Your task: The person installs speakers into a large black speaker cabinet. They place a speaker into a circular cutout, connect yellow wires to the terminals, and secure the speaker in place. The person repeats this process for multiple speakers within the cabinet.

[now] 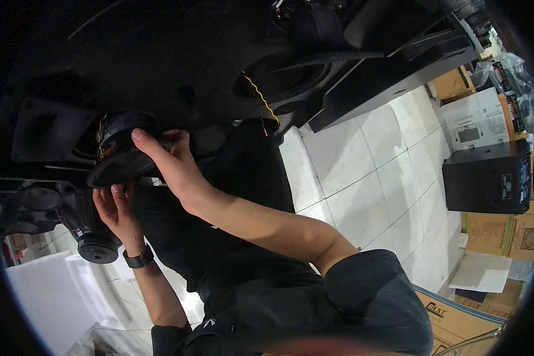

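between left hand (118, 213) and right hand (171, 159), round black speaker (121, 164), grasped by both hands

To the right of glossy white square floor tiles (362, 184), we see a black boxy cabinet (477, 178), a brown cardboard carton (485, 234) just beside it, and crumpled clear plastic (520, 74).

Near nine o'clock, the big round black speaker (121, 169) hid some fingertips of the bare left hand (117, 207). Some fingertips of the bare right hand (172, 155) were tucked out of sight too. At twelve o'clock, the top of the thin yellow-and-black wire (258, 95) got lost in the dark. The small bits by the clear plastic bags (519, 74) at two o'clock were too tiny to tell. The picture's edge cut off the flat tan cardboard box (460, 323) at four o'clock. A smudgy reddish patch (323, 345) near six o'clock was all blurry.
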`<state>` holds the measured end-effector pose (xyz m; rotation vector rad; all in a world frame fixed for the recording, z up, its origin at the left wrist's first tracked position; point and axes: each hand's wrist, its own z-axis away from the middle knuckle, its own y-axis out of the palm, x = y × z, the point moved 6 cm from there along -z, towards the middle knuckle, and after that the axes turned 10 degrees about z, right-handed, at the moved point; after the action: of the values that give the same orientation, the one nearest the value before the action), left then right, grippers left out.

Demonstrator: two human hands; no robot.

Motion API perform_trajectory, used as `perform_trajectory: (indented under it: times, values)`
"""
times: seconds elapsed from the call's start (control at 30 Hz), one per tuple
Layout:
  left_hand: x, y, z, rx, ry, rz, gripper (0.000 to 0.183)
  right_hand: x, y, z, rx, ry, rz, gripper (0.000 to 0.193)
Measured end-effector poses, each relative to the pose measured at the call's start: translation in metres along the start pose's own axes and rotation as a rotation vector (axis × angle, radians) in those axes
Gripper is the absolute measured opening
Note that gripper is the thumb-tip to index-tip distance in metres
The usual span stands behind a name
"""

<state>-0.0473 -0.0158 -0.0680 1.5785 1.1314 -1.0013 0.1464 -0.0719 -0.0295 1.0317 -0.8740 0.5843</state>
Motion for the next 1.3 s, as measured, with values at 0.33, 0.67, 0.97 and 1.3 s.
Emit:
perform_trajectory:
  times: [0.33, 0.67, 0.97, 1.3]
  values:
    - [-0.001, -0.009, -0.005, 0.041, 0.001, -0.101, 0.032, -0.012, 0.002, -0.007, -0.026, -0.133, -0.028, 0.089]
    - [-0.013, -0.005, -0.008, 0.103, 0.027, -0.185, 0.019, -0.012, -0.001, -0.002, -0.077, -0.110, 0.168, 0.101]
    - [-0.027, 0.005, -0.004, 0.070, 0.026, -0.252, 0.015, -0.012, -0.003, -0.005, -0.129, -0.246, 0.192, 0.093]
    - [-0.031, 0.011, 0.004, 0.018, 0.048, -0.227, 0.008, 0.002, -0.011, -0.006, -0.038, -0.150, 0.048, 0.087]
